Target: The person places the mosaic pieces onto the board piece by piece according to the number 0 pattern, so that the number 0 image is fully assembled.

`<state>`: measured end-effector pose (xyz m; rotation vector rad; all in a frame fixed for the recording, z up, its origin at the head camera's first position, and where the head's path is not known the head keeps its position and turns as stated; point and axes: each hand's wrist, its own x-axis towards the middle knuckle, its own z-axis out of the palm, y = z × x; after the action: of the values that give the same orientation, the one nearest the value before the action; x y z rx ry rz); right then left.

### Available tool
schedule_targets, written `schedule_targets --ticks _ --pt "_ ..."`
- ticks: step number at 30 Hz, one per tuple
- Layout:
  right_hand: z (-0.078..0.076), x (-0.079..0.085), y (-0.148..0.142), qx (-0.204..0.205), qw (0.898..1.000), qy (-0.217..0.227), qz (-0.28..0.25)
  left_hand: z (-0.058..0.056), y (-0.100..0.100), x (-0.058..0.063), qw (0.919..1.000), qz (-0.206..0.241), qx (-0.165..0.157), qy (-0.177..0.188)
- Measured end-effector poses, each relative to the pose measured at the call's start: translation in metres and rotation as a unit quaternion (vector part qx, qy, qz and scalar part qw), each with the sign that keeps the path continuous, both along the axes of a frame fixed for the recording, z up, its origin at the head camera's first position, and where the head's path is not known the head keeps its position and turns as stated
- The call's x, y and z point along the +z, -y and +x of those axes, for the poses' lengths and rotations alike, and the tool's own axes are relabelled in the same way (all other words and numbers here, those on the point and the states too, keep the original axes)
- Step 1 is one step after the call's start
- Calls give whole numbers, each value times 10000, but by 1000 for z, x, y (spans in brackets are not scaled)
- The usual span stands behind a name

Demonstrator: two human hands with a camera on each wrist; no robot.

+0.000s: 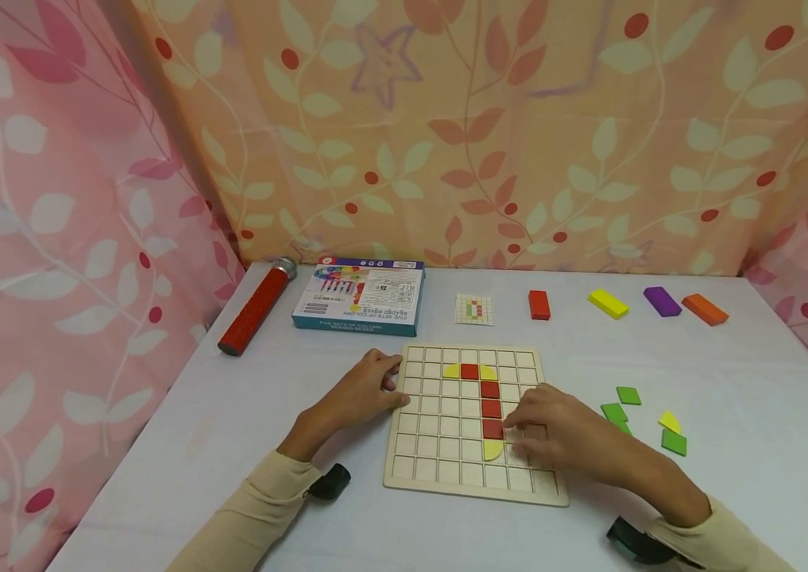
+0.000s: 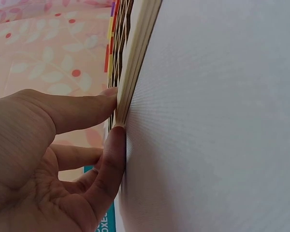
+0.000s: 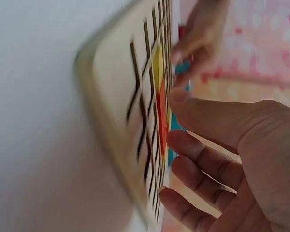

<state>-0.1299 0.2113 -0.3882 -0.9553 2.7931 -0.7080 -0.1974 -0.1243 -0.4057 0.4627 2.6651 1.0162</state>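
Note:
A pale wooden grid board (image 1: 439,473) lies flat on the table. On it, red square tiles (image 1: 492,408) and yellow quarter-round tiles (image 1: 492,450) form a hooked line. My left hand (image 1: 357,389) holds the board's left edge, thumb and a finger against the rim in the left wrist view. Over the board's right side is my right hand (image 1: 568,433), its fingertips right at the lowest red tile. The right wrist view shows that hand's fingers (image 3: 200,179) loosely bent, with nothing visible between them and the thumb.
Green square tiles (image 1: 674,442) and a yellow quarter-round (image 1: 670,420) lie right of the board. Behind are a pattern card (image 1: 473,310), a game box (image 1: 361,298), a red tube (image 1: 257,310) and red (image 1: 539,305), yellow (image 1: 608,303), purple (image 1: 663,301) and orange (image 1: 705,309) blocks.

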Motion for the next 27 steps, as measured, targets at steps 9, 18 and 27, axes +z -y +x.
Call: schedule_targets --ticks 9,18,27 --pt "-3 2 -81 -1416 9890 -418 131 0 -1 0 10000 -11 69 45" --pt "-15 -9 -137 -2059 9775 81 443 0 1 -1 10000 -10 61 35" --pt "-21 -12 -150 -2220 9737 156 486 0 1 -2 10000 54 46 12"
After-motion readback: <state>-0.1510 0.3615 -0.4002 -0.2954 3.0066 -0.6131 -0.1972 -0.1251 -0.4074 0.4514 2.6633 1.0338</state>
